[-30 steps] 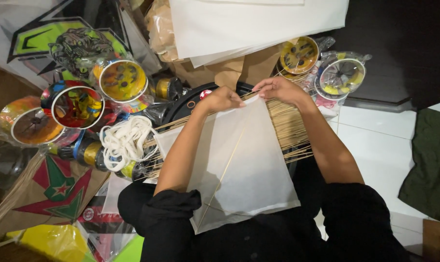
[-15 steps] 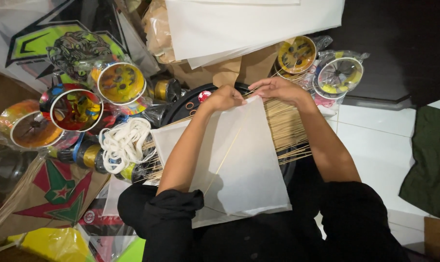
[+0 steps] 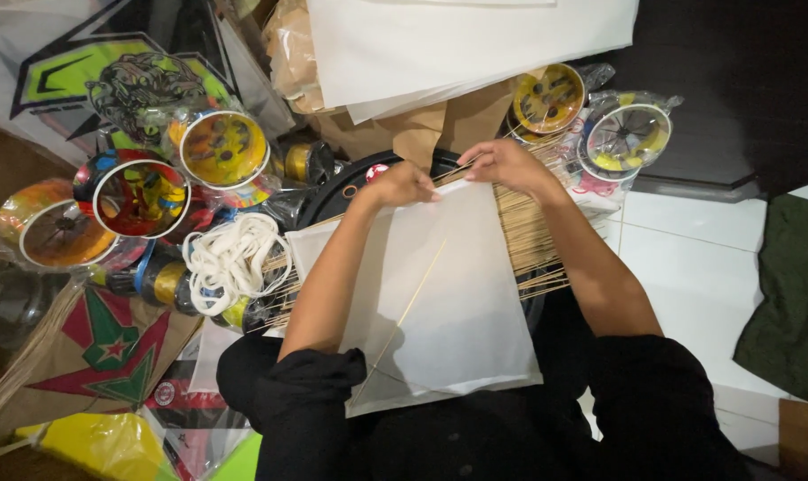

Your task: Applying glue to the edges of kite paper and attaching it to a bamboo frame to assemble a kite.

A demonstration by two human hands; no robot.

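A white paper kite sheet (image 3: 448, 303) lies across my lap with a thin bamboo stick (image 3: 413, 303) running diagonally along it. My left hand (image 3: 402, 185) rests closed on the sheet's far edge. My right hand (image 3: 509, 166) pinches the same far edge beside it, over a thin stick. Under the sheet lies a bundle of thin bamboo sticks (image 3: 529, 240), showing at the right.
Several colourful string reels (image 3: 141, 196) lie at the left, two more in plastic (image 3: 631, 138) at the right. A coil of white cord (image 3: 235, 258), stacked white paper (image 3: 457, 44), brown paper, printed kites (image 3: 92, 356) and a dark green cloth (image 3: 791, 294) surround me.
Both hands stay at the sheet's far edge, barely shifting. The view has drifted only slightly.
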